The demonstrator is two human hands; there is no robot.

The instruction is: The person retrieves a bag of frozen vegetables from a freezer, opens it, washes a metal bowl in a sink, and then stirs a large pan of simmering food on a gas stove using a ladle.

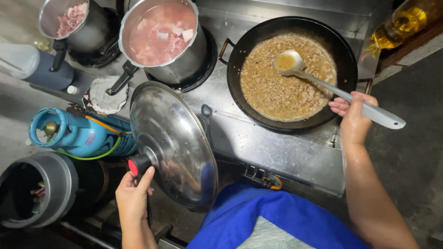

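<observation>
The right hand is closed around the handle of a grey ladle, near the handle's far end. The long axis of the ladle runs diagonally: the bowl points up and to the left, and the handle end points down and to the right, past the rim of the black wok. The bowl rests in the upper middle of the wok and holds some yellowish liquid. The wok stands on the right side of the steel stove and is filled with minced meat in brown broth.

The left hand is closed on the black and red knob of a big round steel lid. The lid is tilted and stands in front of the stove edge, left of the wok and apart from it, with its shiny top turned toward the camera.

Behind the lid there are 2 pots: a pot with pink meat pieces in water, and a smaller pot with raw meat at the far left. A blue gas cylinder lies to the left of the lid, and a grey bucket is below it. A bottle of oil is at the upper right corner.
</observation>
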